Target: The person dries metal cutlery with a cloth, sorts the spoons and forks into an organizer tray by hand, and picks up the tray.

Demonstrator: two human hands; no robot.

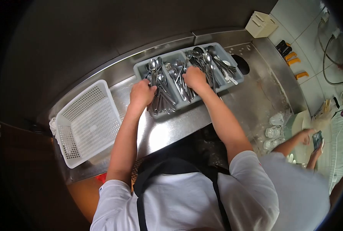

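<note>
A grey cutlery tray (pixel 197 101) with several long compartments lies on the steel counter, full of metal cutlery. My left hand (pixel 141 93) is at the tray's left end, its fingers closed around spoons (pixel 153 65) in the leftmost compartment. Over the middle compartments, my right hand (pixel 196 80) is closed on forks (pixel 188 55); its fingertips are partly hidden among the handles. Dark-looking spoons (pixel 207 58) lie just right of that hand. At the tray's right end are more metal pieces and a white spoon (pixel 230 78).
An empty white perforated basket (pixel 114 111) stands left on the steel counter (pixel 160 133). Beyond the tray's right end is a dark round opening (pixel 240 64). Orange-handled tools (pixel 291 58) and a beige holder (pixel 261 25) are at the wall. A co-worker (pixel 294 188) stands at right, near glasses (pixel 273 131).
</note>
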